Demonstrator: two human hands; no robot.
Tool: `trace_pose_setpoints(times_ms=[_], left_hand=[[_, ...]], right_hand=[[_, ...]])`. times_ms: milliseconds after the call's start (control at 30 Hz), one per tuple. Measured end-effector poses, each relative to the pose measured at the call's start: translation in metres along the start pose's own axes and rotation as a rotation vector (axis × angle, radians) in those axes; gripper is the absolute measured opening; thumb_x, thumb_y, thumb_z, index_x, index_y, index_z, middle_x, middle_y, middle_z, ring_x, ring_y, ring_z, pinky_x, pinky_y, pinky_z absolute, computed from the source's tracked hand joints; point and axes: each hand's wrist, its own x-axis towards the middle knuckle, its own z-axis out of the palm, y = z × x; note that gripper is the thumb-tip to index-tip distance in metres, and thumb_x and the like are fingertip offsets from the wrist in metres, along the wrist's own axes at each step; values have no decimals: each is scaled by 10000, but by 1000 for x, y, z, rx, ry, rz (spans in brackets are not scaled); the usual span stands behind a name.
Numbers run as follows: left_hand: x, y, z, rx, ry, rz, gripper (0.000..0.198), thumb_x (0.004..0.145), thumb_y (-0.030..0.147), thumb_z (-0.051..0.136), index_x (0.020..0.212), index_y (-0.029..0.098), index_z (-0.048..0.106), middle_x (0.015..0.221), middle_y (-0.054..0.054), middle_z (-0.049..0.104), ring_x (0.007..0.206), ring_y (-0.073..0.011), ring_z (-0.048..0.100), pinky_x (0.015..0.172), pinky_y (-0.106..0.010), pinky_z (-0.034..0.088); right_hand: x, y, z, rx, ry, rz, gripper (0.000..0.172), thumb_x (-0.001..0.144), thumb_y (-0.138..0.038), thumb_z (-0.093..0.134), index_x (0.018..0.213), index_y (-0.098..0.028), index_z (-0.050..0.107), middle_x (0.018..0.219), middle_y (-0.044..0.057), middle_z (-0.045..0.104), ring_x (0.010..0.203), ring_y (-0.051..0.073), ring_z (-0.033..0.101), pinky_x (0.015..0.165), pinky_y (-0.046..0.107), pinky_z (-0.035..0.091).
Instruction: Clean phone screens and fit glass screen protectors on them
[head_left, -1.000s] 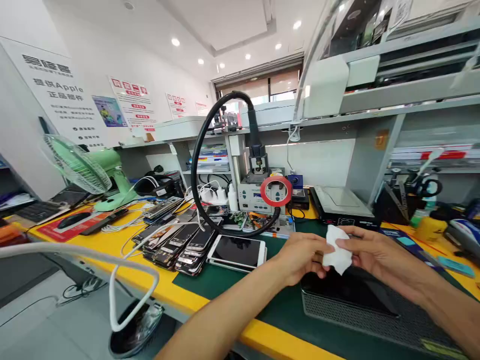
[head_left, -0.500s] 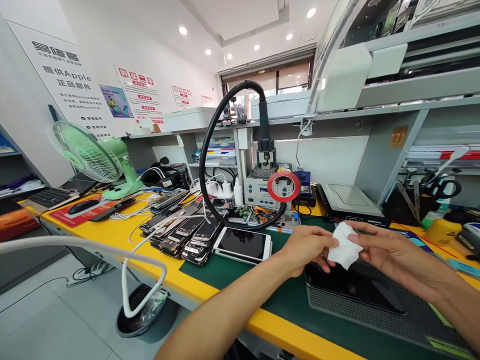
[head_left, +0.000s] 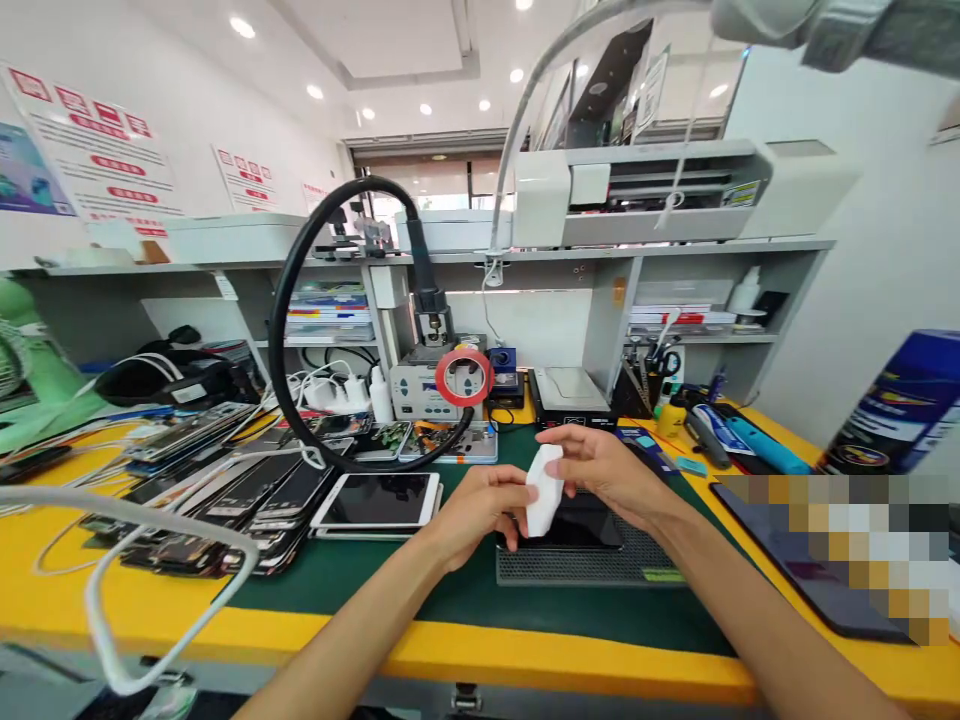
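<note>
Both my hands hold a small white cloth [head_left: 543, 490] above a dark phone [head_left: 577, 528] that lies on a grey perforated pad [head_left: 592, 566]. My left hand [head_left: 480, 512] pinches the cloth's lower left side with curled fingers. From the right, my right hand [head_left: 609, 474] grips the cloth's top edge between thumb and fingers. The cloth stands folded and upright between the two hands.
A white-framed phone [head_left: 377, 500] lies left of the pad, beside a heap of several phones [head_left: 232, 500]. A black hose [head_left: 289, 340] loops over a grey station [head_left: 420, 385] with a red tape ring [head_left: 463, 376]. A blue can [head_left: 900, 405] stands far right; tools [head_left: 739, 440] lie on the yellow bench.
The view has swung to the right, so the fan has left the picture and the right bench end shows. My hands have kept hold of the cloth, which now looks folded narrower.
</note>
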Motion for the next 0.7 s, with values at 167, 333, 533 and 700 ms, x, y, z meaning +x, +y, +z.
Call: trace_pose_setpoints(times_ms=[167,333,533,700], left_hand=[[4,3,1,79,33,86,241,812,364,729,928,153,720,660,-5,642,497,-99,553,445,-210,469],[7,9,-2,179,32,203,347,808,455,746,948,139,761,650,1,644,456,-83,538,434,-205,446],[10,17,0,115,127,182,370,737,463,786,908,152,683,618,7,650,464,-105,540,409,-210,455],[13,7,3,28,210,90,241,764,368,707,742,163,581,528,39,547,424,-71,447,372,-167,349]], right_hand=[[-6,-8,-9,149,-261,-88,438,726,-149,798,1152,-180,700,925,66,711,809,178,622,664,291,476],[-6,-12,-12,250,-163,-124,341,794,-176,679,1132,-164,724,1042,114,709,897,205,634,703,301,478],[-7,-11,-4,105,-328,-20,627,670,-112,727,1282,-202,625,1126,93,670,999,229,619,753,319,502],[-3,0,9,-53,-162,-10,342,777,-308,763,1081,-166,693,802,27,662,754,172,622,582,258,479]])
